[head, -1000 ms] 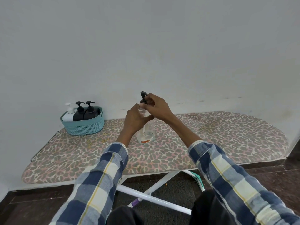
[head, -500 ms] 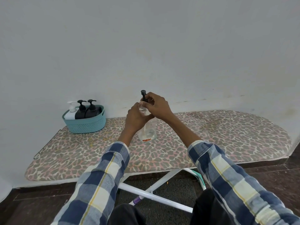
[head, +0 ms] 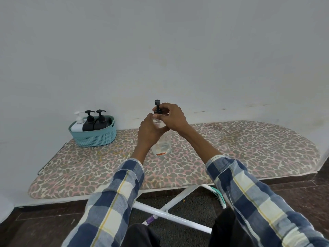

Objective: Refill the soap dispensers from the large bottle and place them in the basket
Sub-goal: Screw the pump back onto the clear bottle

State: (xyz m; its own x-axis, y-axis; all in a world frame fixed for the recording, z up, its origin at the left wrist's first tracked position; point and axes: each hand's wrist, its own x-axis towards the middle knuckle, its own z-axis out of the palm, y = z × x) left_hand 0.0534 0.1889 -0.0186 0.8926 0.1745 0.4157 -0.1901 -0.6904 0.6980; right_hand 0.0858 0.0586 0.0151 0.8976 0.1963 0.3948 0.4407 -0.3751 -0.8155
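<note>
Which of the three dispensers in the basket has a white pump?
The white dispenser, leftmost in the teal basket. The two black dispensers to its right have black bodies and black pumps.

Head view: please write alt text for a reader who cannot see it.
A person's left hand holds a clear bottle on a leopard-print ironing board while the right hand grips its black pump. A teal basket at left holds three dispensers.

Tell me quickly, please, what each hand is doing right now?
Left hand: closed around the clear bottle, steadying it.
Right hand: closed on the black pump top at the bottle's neck.
</note>
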